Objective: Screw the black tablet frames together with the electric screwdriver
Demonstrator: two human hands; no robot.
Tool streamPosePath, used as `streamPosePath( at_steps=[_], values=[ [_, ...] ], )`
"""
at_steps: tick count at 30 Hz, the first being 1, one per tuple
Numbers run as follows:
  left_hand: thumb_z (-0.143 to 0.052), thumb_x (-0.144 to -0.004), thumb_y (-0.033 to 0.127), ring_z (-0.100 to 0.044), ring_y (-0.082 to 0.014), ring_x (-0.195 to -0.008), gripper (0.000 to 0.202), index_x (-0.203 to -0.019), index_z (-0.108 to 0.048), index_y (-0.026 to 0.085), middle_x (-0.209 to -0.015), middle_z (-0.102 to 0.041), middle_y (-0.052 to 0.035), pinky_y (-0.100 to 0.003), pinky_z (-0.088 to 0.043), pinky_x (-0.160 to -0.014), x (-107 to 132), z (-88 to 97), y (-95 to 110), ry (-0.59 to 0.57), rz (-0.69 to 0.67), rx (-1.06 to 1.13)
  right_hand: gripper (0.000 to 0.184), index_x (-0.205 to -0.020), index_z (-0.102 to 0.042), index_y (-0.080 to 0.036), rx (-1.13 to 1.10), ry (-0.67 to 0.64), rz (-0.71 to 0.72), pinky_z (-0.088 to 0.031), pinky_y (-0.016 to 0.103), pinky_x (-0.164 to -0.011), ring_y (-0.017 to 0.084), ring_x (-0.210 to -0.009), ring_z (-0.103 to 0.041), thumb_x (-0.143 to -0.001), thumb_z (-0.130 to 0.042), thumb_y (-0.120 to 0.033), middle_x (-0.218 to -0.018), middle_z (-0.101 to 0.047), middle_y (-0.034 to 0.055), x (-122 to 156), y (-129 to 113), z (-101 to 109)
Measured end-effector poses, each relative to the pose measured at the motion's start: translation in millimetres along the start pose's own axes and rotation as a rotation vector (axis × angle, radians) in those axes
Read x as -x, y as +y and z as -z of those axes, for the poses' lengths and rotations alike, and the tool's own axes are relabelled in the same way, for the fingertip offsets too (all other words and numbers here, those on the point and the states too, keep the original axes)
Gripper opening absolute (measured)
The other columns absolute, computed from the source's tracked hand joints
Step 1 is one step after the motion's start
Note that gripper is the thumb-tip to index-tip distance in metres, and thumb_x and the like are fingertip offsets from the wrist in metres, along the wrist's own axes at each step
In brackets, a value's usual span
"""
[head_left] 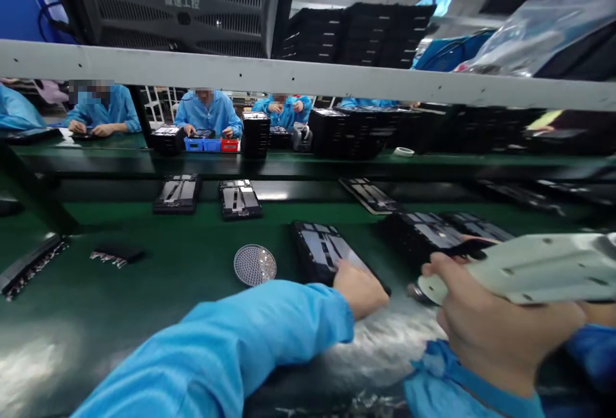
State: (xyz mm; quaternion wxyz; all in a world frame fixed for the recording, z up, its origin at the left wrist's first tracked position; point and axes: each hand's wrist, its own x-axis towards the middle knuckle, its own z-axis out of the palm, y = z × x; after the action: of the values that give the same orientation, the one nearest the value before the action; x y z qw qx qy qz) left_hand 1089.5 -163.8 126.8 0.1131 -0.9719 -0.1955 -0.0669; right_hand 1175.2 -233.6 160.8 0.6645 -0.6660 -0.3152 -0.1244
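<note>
My left hand (359, 288) rests with curled fingers on the near edge of a black tray-like part (327, 252) lying on the green bench. My right hand (486, 322) is closed round the handle of a pale grey tool or fixture (539, 267) that stretches off to the right. Its rounded tip sits just above a small dark piece (414, 291) on the bench. Both of my sleeves are light blue.
A round perforated metal disc (255, 264) lies left of the tray. More black trays (239, 198) ride a conveyor behind. Stacks of black trays (255, 135) and people in blue coats sit at the far bench. A grey shelf rail (308, 78) crosses overhead.
</note>
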Motion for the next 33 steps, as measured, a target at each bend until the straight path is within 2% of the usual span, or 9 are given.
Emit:
streamPosePath(
  at_steps=[4,8,12,15,18,24,27,30,33],
  values=[
    [-0.065,-0.089,0.051,-0.069,-0.0271,-0.09,0.039,-0.094,-0.076,0.014,-0.094,-0.074,-0.0167,-0.04,-0.052,-0.079,35,-4.6,2,-0.05,-0.047,0.162,0.026,-0.065,-0.06,-0.027,0.056,-0.044,-0.091,-0.05,0.047,-0.061,0.033,-0.071,-0.066,-0.06,-0.083,-0.036,-0.076,-0.068,0.0115,1,-8,-6],
    [-0.061,-0.088,0.06,-0.046,-0.0422,-0.134,0.074,-0.137,-0.054,0.004,-0.139,-0.053,-0.0288,-0.053,-0.038,-0.108,113,-19.7,-52,-0.027,0.151,0.18,0.033,-0.07,-0.063,-0.021,-0.107,-0.248,-0.198,-0.048,0.037,-0.054,0.024,-0.061,-0.063,-0.056,-0.083,-0.042,-0.068,-0.066,0.0044,16,11,-51],
    [-0.074,-0.066,0.075,-0.027,-0.0581,-0.142,0.117,-0.156,-0.031,0.014,-0.158,-0.026,-0.0323,-0.07,-0.029,-0.109,154,-48.6,-111,-0.099,0.412,0.169,0.042,-0.079,-0.066,-0.016,-0.207,-0.485,-0.182,-0.051,0.035,-0.056,0.021,-0.06,-0.062,-0.061,-0.079,-0.052,-0.068,-0.067,0.0049,37,23,-124],
    [-0.075,-0.062,0.074,-0.045,-0.0513,-0.134,0.119,-0.155,-0.032,0.013,-0.151,-0.041,-0.0302,-0.06,-0.041,-0.105,157,-68.6,-132,-0.16,0.433,0.214,0.044,-0.081,-0.065,-0.015,-0.207,-0.573,-0.111,-0.053,0.036,-0.066,0.02,-0.068,-0.062,-0.064,-0.076,-0.055,-0.073,-0.068,0.0057,44,25,-175],
    [-0.075,-0.064,0.063,-0.053,-0.0416,-0.127,0.117,-0.155,-0.028,0.007,-0.143,-0.049,-0.0278,-0.047,-0.047,-0.104,167,-75.0,-136,-0.151,0.389,0.274,0.047,-0.092,-0.063,-0.015,-0.121,-0.583,-0.04,-0.053,0.042,-0.079,0.023,-0.078,-0.061,-0.066,-0.074,-0.052,-0.083,-0.066,0.0076,43,34,-199],
    [-0.073,-0.061,0.053,-0.05,-0.0393,-0.132,0.111,-0.152,-0.03,0.008,-0.143,-0.048,-0.0233,-0.046,-0.049,-0.106,236,-68.0,-144,-0.125,0.242,0.444,0.077,-0.132,-0.04,-0.014,0.044,-0.443,0.201,-0.037,0.058,-0.108,0.033,-0.119,-0.046,-0.072,-0.07,-0.052,-0.127,-0.044,0.0188,92,41,-157],
    [-0.075,-0.059,0.054,-0.052,-0.0414,-0.13,0.106,-0.146,-0.037,0.006,-0.141,-0.05,-0.0255,-0.049,-0.051,-0.104,265,-71.9,-148,-0.072,0.161,0.53,0.073,-0.125,-0.05,-0.021,-0.092,-0.856,0.547,-0.047,0.056,-0.103,0.032,-0.113,-0.055,-0.071,-0.071,-0.065,-0.116,-0.054,0.013,146,25,-130],
    [-0.079,-0.06,0.057,-0.045,-0.0428,-0.139,0.105,-0.142,-0.04,0.005,-0.147,-0.046,-0.0292,-0.051,-0.049,-0.109,288,-76.8,-154,0.017,0.139,0.638,0.11,-0.144,-0.036,-0.015,-0.214,-1.383,0.809,-0.045,0.059,-0.11,0.041,-0.135,-0.047,-0.062,-0.074,-0.078,-0.142,-0.044,0.0244,187,10,-126],
    [-0.08,-0.065,0.065,-0.036,-0.0448,-0.146,0.113,-0.147,-0.034,0.003,-0.155,-0.034,-0.0335,-0.055,-0.046,-0.112,321,-76.4,-167,0.041,0.13,0.685,0.123,-0.152,-0.022,-0.012,-0.218,-1.539,0.884,-0.041,0.062,-0.115,0.045,-0.147,-0.033,-0.062,-0.076,-0.076,-0.155,-0.03,0.0309,206,7,-138]
  ],
)
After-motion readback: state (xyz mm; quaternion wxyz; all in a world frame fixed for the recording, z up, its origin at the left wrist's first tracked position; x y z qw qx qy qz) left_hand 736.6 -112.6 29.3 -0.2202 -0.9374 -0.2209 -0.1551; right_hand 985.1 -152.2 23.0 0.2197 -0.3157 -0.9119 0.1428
